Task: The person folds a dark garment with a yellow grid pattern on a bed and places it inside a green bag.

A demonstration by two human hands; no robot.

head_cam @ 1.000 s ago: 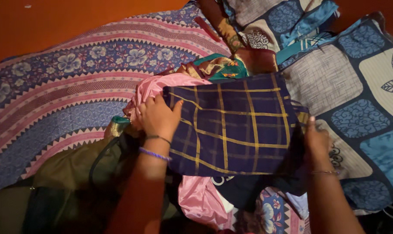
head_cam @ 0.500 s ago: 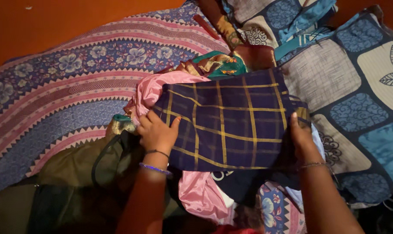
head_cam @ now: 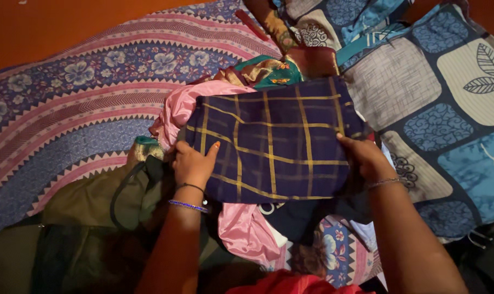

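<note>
A folded navy cloth with a gold check pattern (head_cam: 274, 141) lies on top of a heap of clothes on the bed. My left hand (head_cam: 193, 163) grips its left edge, thumb on top. My right hand (head_cam: 364, 159) holds its right edge, fingers tucked under the fold. Beneath the cloth lies a shiny pink garment (head_cam: 247, 234), which also bunches up at the cloth's upper left. A teal and gold garment (head_cam: 269, 69) sits just behind the navy cloth.
A pink and blue floral bedsheet (head_cam: 83, 103) covers the bed to the left. Blue and grey patterned pillows (head_cam: 421, 92) lie at the right. An olive green bag (head_cam: 89, 212) with a black strap sits at the lower left. Orange wall behind.
Both hands have drawn the navy cloth slightly nearer and to the left. My right hand moved up from the lower right corner onto the cloth's right edge.
</note>
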